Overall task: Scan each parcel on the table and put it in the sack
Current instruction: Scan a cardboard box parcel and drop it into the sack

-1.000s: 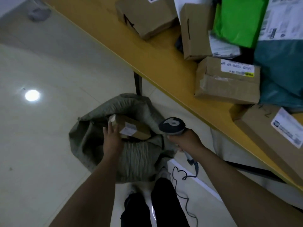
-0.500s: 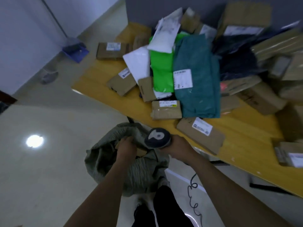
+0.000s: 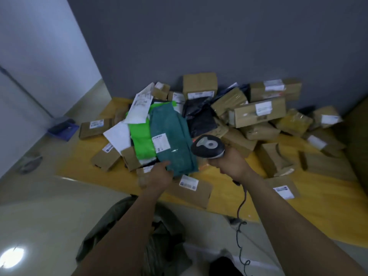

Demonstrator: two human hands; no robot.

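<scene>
Right hand (image 3: 231, 164) curls tight round the scanner (image 3: 208, 146); left hand (image 3: 159, 177) meets the teal parcel (image 3: 173, 136) just beyond it, thumb on its near corner (grip unclear through blur); sack (image 3: 165, 236) lies beneath the left forearm.

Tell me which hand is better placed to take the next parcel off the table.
Left. The left hand is at the near corner of the teal mailer, thumb on top, and carries nothing else. The right hand grips the scanner, so it suits scanning, not lifting.
</scene>
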